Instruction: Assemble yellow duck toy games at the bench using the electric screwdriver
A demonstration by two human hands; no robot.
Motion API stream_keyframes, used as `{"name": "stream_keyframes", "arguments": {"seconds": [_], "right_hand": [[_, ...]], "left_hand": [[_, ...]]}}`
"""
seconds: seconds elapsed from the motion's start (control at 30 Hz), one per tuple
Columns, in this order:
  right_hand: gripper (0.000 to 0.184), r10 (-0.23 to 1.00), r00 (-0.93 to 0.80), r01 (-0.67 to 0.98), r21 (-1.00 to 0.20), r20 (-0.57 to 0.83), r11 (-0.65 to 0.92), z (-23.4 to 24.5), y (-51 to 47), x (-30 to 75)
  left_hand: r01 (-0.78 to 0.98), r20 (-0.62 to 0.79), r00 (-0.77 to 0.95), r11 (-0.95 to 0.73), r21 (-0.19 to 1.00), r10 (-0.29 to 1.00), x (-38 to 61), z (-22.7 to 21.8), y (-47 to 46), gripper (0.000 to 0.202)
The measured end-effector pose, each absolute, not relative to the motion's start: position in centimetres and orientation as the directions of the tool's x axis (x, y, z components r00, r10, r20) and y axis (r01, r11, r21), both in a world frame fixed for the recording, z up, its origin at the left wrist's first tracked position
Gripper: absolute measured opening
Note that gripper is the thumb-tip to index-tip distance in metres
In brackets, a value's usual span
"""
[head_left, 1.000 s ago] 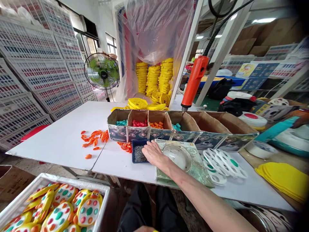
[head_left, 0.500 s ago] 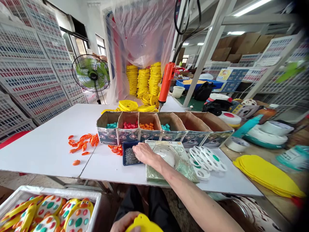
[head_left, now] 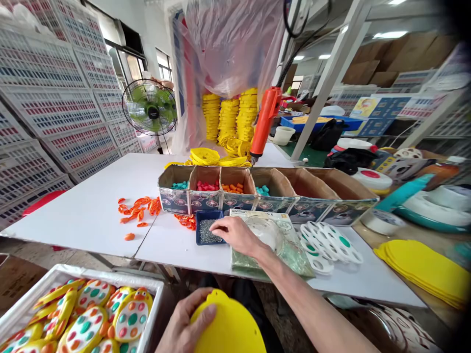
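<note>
My left hand (head_left: pixel 186 323) grips a yellow plastic shell (head_left: pixel 228 326) low in front of my lap, below the table edge. My right hand (head_left: pixel 237 234) reaches over the white table (head_left: pixel 91 215) with its fingers pinched together at a small blue tray of tiny metal screws (head_left: pixel 206 234). What the fingers hold is too small to see. Right of that hand lies a clear dome on a green mat (head_left: pixel 272 240), then white ring-shaped plates (head_left: pixel 329 245).
A cardboard divider box (head_left: pixel 257 193) holds teal, red and orange pegs. Orange pieces (head_left: pixel 138 211) lie scattered on the table. An orange electric screwdriver (head_left: pixel 265 122) hangs above. A white crate of finished toys (head_left: pixel 91 318) sits lower left. Yellow shells (head_left: pixel 427 267) are stacked at right.
My left hand has risen into view with the yellow shell, now larger in the picture. My right hand stays at the blue screw tray, fingers pinching.
</note>
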State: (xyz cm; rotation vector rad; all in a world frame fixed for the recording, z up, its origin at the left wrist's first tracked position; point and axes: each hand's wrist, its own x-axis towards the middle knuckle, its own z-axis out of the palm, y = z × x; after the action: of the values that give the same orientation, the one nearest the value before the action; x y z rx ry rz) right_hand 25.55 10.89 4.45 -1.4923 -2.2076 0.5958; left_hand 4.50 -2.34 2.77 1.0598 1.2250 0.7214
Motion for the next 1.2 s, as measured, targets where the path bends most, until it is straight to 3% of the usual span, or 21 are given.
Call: {"name": "stream_keyframes", "arguments": {"seconds": [0.13,0.23,0.4,0.77,1.0,1.2], "right_hand": [[0.011,0.963,-0.255,0.503,-0.839,0.082,0.205,5.9,5.3,26.3],[0.016,0.968,-0.231,0.368,-0.913,0.095,0.177,5.6,1.9,26.6],[0.024,0.953,-0.193,0.298,-0.911,0.234,0.284,3.9,-0.6,26.5],[0.008,0.959,-0.123,0.325,-0.903,0.254,0.281,2.9,-1.5,26.1],[0.011,0.997,-0.055,0.173,-0.983,0.055,0.063,2.1,-1.6,25.9],[0.013,0.995,-0.04,0.196,-0.976,0.088,0.094,2.0,-2.0,25.8]], "left_hand": [[0.218,-0.308,0.336,0.245,0.945,0.89,4.9,4.0,-0.6,0.05],[0.238,-0.29,0.387,0.209,0.949,0.875,5.6,3.7,-0.3,0.051],[0.218,-0.274,0.442,0.193,0.957,0.854,6.3,3.1,-0.8,0.055],[0.243,-0.306,0.489,0.209,0.947,0.817,6.8,3.7,-1.0,0.059],[0.23,-0.31,0.509,0.22,0.948,0.803,6.8,3.5,-1.0,0.057],[0.22,-0.313,0.524,0.229,0.948,0.792,6.9,3.3,-0.9,0.052]]}}
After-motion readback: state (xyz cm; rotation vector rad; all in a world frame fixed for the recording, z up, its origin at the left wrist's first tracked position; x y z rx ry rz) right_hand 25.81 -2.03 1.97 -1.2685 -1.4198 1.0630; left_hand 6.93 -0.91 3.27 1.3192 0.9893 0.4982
